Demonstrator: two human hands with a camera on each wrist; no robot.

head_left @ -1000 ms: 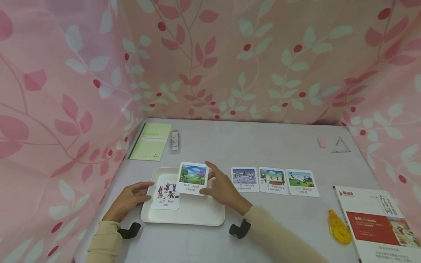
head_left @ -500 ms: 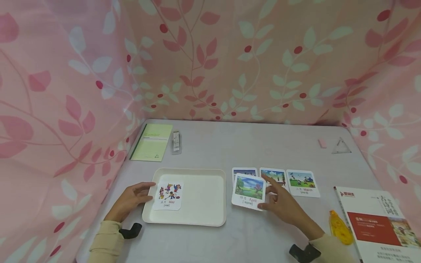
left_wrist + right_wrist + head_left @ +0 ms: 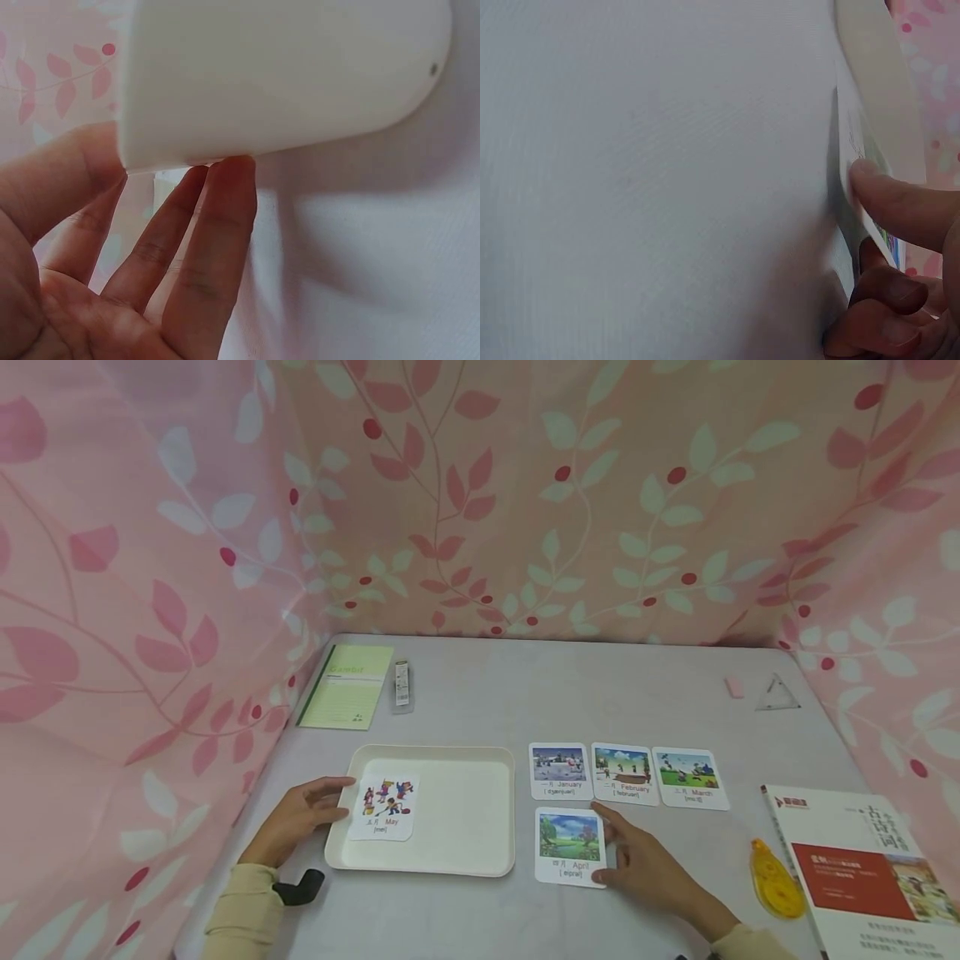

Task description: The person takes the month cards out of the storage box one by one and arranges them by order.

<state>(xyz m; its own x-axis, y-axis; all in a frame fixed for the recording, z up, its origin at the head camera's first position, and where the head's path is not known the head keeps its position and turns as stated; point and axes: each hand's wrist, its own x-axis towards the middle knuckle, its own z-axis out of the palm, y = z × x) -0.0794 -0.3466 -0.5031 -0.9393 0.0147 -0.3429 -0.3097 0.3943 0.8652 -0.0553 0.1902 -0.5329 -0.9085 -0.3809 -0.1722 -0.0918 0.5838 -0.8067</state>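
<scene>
A white picture card marked April [image 3: 569, 837] is at my right hand [image 3: 645, 864], just below the January [image 3: 558, 760] and February [image 3: 624, 764] cards. My right thumb and fingers hold the April card by its right edge. In the right wrist view the thumb [image 3: 904, 206] lies on the card's face, and one edge shows a shadow beneath it. At the left, my left hand [image 3: 296, 818] touches the left rim of a white tray [image 3: 465, 862]; its fingers are fairly straight against the tray's wall [image 3: 277, 82]. Inside that tray, a May card [image 3: 383, 806] lies at the left.
Right of February lies a March card [image 3: 690, 775]. A green notebook [image 3: 348, 685] and a small plastic case [image 3: 402, 685] are at the back left. An eraser [image 3: 734, 687], a triangle ruler [image 3: 778, 695], a yellow tape dispenser [image 3: 776, 881] and a book [image 3: 855, 864] sit along the right.
My right hand has carried the April card out from over the tray, rightward, then down below the January and February cards. My left hand has stayed at the tray's left rim.
</scene>
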